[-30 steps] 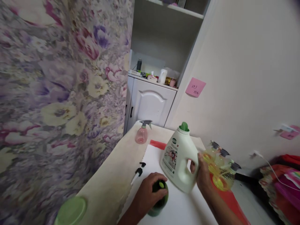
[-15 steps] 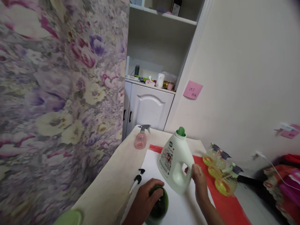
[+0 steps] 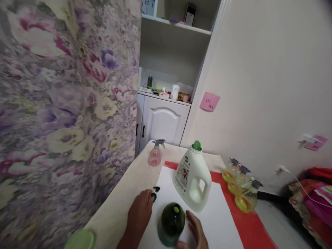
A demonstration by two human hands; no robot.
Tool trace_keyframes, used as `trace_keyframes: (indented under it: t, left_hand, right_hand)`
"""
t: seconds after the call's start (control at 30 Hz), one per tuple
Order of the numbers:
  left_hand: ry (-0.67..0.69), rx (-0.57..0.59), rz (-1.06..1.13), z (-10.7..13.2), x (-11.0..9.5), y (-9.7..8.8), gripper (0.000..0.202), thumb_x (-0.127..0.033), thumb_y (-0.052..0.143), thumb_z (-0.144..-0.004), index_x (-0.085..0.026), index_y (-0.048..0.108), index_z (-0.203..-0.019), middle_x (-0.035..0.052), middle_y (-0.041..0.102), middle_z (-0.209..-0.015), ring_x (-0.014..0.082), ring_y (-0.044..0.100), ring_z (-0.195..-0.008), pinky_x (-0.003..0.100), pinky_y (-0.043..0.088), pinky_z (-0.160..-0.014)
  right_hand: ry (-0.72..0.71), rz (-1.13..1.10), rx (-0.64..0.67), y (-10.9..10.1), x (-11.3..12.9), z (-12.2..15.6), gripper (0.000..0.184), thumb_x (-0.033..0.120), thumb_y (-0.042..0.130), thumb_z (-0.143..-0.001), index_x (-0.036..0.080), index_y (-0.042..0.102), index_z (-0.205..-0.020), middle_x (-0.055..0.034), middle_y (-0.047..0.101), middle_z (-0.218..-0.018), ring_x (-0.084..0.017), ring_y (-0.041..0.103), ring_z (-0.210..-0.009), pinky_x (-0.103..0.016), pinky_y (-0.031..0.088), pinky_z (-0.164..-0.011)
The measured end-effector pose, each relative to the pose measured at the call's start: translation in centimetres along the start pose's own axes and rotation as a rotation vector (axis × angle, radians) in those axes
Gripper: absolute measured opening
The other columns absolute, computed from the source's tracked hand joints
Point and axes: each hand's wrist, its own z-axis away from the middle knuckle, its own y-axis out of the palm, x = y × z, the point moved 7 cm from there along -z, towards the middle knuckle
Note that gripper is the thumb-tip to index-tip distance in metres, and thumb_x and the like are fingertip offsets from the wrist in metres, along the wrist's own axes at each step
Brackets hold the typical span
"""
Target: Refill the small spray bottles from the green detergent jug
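My left hand (image 3: 140,212) is closed on a black-headed lotion pump (image 3: 156,190) at the left edge of the white sheet; the fingers hide its white stem. A dark green bottle (image 3: 173,221) with a round opening on top stands upright on the sheet. Just right of that bottle is my right hand (image 3: 195,232), curved, its thumb and fingers apart with nothing between them. Whether it touches the bottle I cannot tell. Behind it stands a large pale green detergent jug (image 3: 193,176), uncapped, with a green spout at its mouth.
A pink spray bottle (image 3: 155,155) stands at the table's far left corner. Several yellow spray bottles (image 3: 245,200) line the right side by a red cloth (image 3: 233,207). At the near left is a light green round lid or container (image 3: 80,239). A floral wall (image 3: 103,103) borders the left.
My left hand has left the green bottle and moved left onto the pump. My right hand has let go of the jug's handle and come down beside the bottle.
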Motion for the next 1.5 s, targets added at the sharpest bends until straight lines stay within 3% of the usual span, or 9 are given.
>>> trace_keyframes:
  t: [0.13, 0.27, 0.57, 0.77, 0.83, 0.93, 1.03, 1.27, 1.5]
  left_hand:
    - [-0.028, 0.047, -0.237, 0.2, 0.6, 1.2, 0.024, -0.016, 0.051, -0.082, -0.015, 0.064, -0.102, 0.0152, 0.068, -0.108, 0.0301, 0.061, -0.103, 0.038, 0.044, -0.086]
    - [-0.024, 0.065, -0.353, -0.4, 0.2, 2.2, 0.018, -0.019, 0.052, -0.085, -0.016, 0.064, -0.098, 0.0138, 0.067, -0.105, 0.0282, 0.062, -0.101, 0.035, 0.044, -0.082]
    - [-0.072, 0.009, -0.219, -0.7, -0.2, 2.0, 0.020, -0.025, 0.047, -0.087, -0.017, 0.063, -0.096, 0.0146, 0.067, -0.106, 0.0296, 0.066, -0.093, 0.038, 0.046, -0.078]
    - [-0.042, -0.046, 0.228, -0.5, -1.4, -1.8, 0.035, -0.045, 0.043, -0.089, -0.018, 0.060, -0.105, 0.0055, 0.070, -0.088, 0.0205, 0.066, -0.081, 0.031, 0.050, -0.075]
    - [-0.042, -0.080, 0.569, -0.1, -2.2, -2.9, 0.042, -0.051, 0.048, -0.087, -0.019, 0.057, -0.113, 0.0027, 0.069, -0.085, 0.0173, 0.065, -0.075, 0.027, 0.051, -0.070]
    - [-0.055, -0.108, 1.329, 1.0, -3.9, -3.8, 0.041, -0.044, 0.073, -0.073, -0.023, 0.062, -0.107, 0.0013, 0.068, -0.095, 0.0135, 0.062, -0.078, 0.024, 0.051, -0.074]
    - [0.013, -0.073, 1.645, 2.2, -6.5, -4.4, 0.036, -0.035, 0.079, -0.069, -0.025, 0.065, -0.101, -0.0002, 0.064, -0.098, 0.0125, 0.061, -0.083, 0.024, 0.052, -0.081]
    - [0.073, 0.017, 1.554, 3.8, -9.9, -3.3, 0.028, -0.033, 0.073, -0.074, -0.026, 0.063, -0.098, -0.0011, 0.064, -0.093, 0.0132, 0.060, -0.081, 0.023, 0.051, -0.074]
    - [-0.002, 0.156, 1.122, 3.6, -9.5, 0.3, 0.031, -0.029, 0.067, -0.071, -0.023, 0.059, -0.100, 0.0029, 0.072, -0.093, 0.0212, 0.067, -0.092, 0.033, 0.051, -0.085]
  right_hand:
    - [-0.034, -0.080, 0.100, 2.9, -0.2, -0.4, 0.093, 0.044, 0.077, -0.049, 0.019, 0.047, -0.133, -0.0115, 0.059, -0.137, -0.036, 0.049, -0.132, -0.042, 0.039, -0.112]
    - [-0.071, -0.066, 0.096, 3.6, -0.3, -0.3, 0.091, 0.044, 0.073, -0.052, 0.020, 0.043, -0.135, -0.0112, 0.058, -0.138, -0.036, 0.049, -0.131, -0.043, 0.039, -0.112]
    - [-0.089, -0.035, 0.120, 3.8, 0.5, -0.4, 0.092, 0.047, 0.073, -0.054, 0.020, 0.044, -0.137, -0.0100, 0.058, -0.139, -0.035, 0.048, -0.132, -0.043, 0.039, -0.112]
    - [-0.075, 0.054, 0.087, 3.2, 0.7, -0.5, 0.088, 0.033, 0.072, -0.051, 0.014, 0.049, -0.133, -0.0129, 0.062, -0.134, -0.034, 0.053, -0.128, -0.041, 0.040, -0.111]
    - [-0.065, 0.096, 0.065, 3.1, 0.9, -0.4, 0.085, 0.027, 0.071, -0.050, 0.015, 0.050, -0.131, -0.0116, 0.063, -0.134, -0.033, 0.054, -0.128, -0.041, 0.039, -0.112]
    - [-0.051, 0.124, 0.049, 2.9, 1.1, -0.3, 0.084, 0.019, 0.071, -0.049, 0.019, 0.051, -0.131, -0.0092, 0.063, -0.133, -0.032, 0.055, -0.127, -0.042, 0.039, -0.112]
    - [-0.054, 0.140, 0.057, 2.9, 1.3, -0.3, 0.086, 0.014, 0.071, -0.049, 0.020, 0.050, -0.132, -0.0092, 0.062, -0.135, -0.032, 0.054, -0.128, -0.045, 0.038, -0.113]
    - [-0.045, 0.134, 0.166, 3.0, 2.2, -0.4, 0.086, 0.013, 0.074, -0.055, 0.021, 0.047, -0.136, -0.0084, 0.059, -0.139, -0.030, 0.051, -0.131, -0.043, 0.038, -0.114]
    - [-0.044, 0.108, 0.163, 3.1, 3.3, -0.4, 0.086, 0.015, 0.075, -0.054, 0.022, 0.048, -0.135, -0.0068, 0.060, -0.138, -0.030, 0.053, -0.130, -0.041, 0.042, -0.111]
